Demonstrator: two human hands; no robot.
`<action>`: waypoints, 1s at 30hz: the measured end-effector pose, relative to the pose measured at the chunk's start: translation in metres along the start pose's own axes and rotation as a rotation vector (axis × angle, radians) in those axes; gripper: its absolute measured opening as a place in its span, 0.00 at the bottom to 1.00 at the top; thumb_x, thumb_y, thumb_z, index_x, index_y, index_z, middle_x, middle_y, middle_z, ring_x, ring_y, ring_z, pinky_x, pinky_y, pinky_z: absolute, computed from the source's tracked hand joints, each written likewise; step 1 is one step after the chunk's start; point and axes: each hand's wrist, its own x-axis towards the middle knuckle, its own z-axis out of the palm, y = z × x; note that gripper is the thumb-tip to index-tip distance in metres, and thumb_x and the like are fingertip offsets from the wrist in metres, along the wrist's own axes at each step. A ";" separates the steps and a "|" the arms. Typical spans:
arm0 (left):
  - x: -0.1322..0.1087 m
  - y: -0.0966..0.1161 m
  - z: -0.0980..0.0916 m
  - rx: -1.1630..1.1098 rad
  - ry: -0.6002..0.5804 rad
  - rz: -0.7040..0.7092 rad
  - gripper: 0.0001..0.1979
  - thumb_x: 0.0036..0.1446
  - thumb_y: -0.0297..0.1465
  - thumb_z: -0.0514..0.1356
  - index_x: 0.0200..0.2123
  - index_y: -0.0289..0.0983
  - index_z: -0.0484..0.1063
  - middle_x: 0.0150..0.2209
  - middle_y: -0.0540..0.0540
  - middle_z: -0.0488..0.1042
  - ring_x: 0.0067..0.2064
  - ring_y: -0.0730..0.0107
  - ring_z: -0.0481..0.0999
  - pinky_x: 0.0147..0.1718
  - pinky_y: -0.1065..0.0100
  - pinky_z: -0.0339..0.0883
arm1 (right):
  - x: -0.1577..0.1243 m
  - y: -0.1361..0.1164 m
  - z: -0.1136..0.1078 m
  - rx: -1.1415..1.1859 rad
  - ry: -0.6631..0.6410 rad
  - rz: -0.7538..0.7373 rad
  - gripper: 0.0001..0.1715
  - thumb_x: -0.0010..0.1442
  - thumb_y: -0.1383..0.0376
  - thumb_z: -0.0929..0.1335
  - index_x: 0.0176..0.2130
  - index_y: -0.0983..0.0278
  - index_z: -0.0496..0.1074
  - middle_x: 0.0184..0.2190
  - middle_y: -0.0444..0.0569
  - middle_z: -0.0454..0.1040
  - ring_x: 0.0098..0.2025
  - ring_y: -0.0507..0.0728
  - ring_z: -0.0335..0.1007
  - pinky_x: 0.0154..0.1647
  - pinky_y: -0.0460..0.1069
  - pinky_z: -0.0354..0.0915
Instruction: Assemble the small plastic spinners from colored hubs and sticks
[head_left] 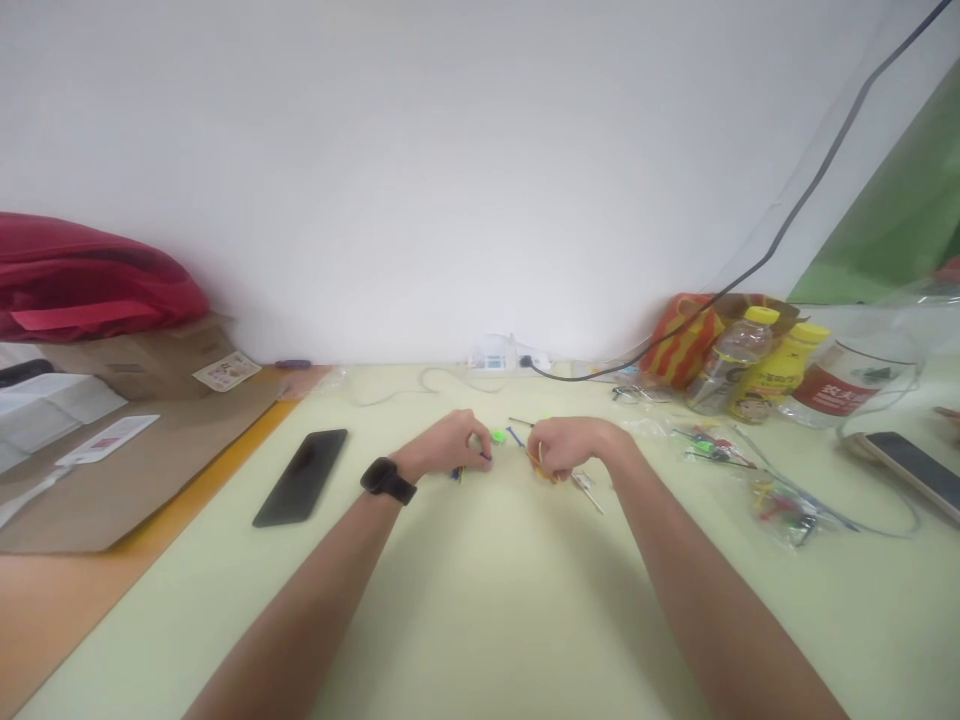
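My left hand (450,443), with a black watch (388,480) on its wrist, is closed in a pinch around a small blue piece (486,457). Under that hand more small dark blue and yellow parts (457,474) peek out. My right hand (559,446) has its fingers curled down over small yellow parts (550,478); what they grip is hidden. Between the hands lie a bright green piece (498,437) and a thin blue stick (514,436). A white stick (590,494) rests just right of my right hand.
A black phone (301,478) lies left on the pale table (480,620). Bags of small coloured parts (787,508), yellow-capped bottles (772,373) and another phone (915,468) are at right. Cardboard (172,450) and a red bag (90,280) sit left. A dark cable (795,210) crosses the wall.
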 end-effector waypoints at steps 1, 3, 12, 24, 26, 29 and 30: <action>0.000 -0.002 -0.002 0.027 0.013 0.009 0.07 0.46 0.37 0.72 0.28 0.40 0.82 0.32 0.45 0.78 0.33 0.62 0.76 0.33 0.64 0.69 | 0.000 0.000 -0.002 0.005 0.033 -0.024 0.08 0.43 0.72 0.69 0.28 0.63 0.75 0.27 0.50 0.80 0.29 0.58 0.76 0.26 0.48 0.64; 0.000 -0.005 -0.005 0.084 0.053 0.046 0.06 0.47 0.36 0.71 0.29 0.41 0.82 0.34 0.45 0.79 0.39 0.58 0.76 0.39 0.62 0.70 | 0.000 -0.002 -0.004 0.034 0.104 -0.076 0.09 0.46 0.72 0.68 0.31 0.63 0.75 0.29 0.50 0.81 0.30 0.58 0.76 0.27 0.48 0.64; 0.005 0.033 -0.004 -0.364 0.133 0.113 0.18 0.57 0.41 0.67 0.48 0.38 0.76 0.46 0.41 0.81 0.44 0.62 0.81 0.46 0.61 0.75 | 0.008 -0.005 -0.001 0.519 0.395 -0.365 0.04 0.55 0.66 0.67 0.35 0.62 0.69 0.26 0.45 0.76 0.28 0.53 0.71 0.29 0.46 0.63; 0.006 0.036 0.006 -0.296 0.240 0.097 0.08 0.57 0.34 0.65 0.30 0.37 0.72 0.30 0.48 0.79 0.32 0.68 0.79 0.34 0.68 0.73 | 0.018 -0.011 0.007 0.379 0.555 -0.227 0.14 0.60 0.65 0.61 0.43 0.61 0.71 0.33 0.44 0.72 0.34 0.53 0.67 0.34 0.46 0.61; 0.006 0.035 0.009 -0.211 0.185 0.098 0.08 0.55 0.33 0.66 0.28 0.37 0.72 0.30 0.48 0.79 0.32 0.68 0.78 0.33 0.68 0.71 | 0.024 -0.004 0.009 0.255 0.551 -0.108 0.17 0.60 0.65 0.62 0.48 0.62 0.71 0.38 0.47 0.74 0.38 0.55 0.69 0.37 0.47 0.63; 0.005 0.035 0.016 -0.104 0.087 0.144 0.04 0.53 0.31 0.67 0.34 0.40 0.79 0.35 0.48 0.82 0.37 0.64 0.79 0.39 0.64 0.71 | 0.031 0.011 0.010 0.171 0.516 -0.015 0.20 0.57 0.68 0.67 0.50 0.63 0.71 0.42 0.52 0.76 0.42 0.58 0.71 0.41 0.49 0.63; 0.005 0.034 0.019 -0.072 0.060 0.151 0.05 0.53 0.31 0.67 0.35 0.42 0.80 0.36 0.48 0.82 0.39 0.62 0.79 0.41 0.63 0.71 | 0.032 0.015 0.009 0.148 0.501 0.011 0.20 0.55 0.68 0.68 0.49 0.63 0.71 0.43 0.53 0.77 0.43 0.59 0.72 0.41 0.50 0.64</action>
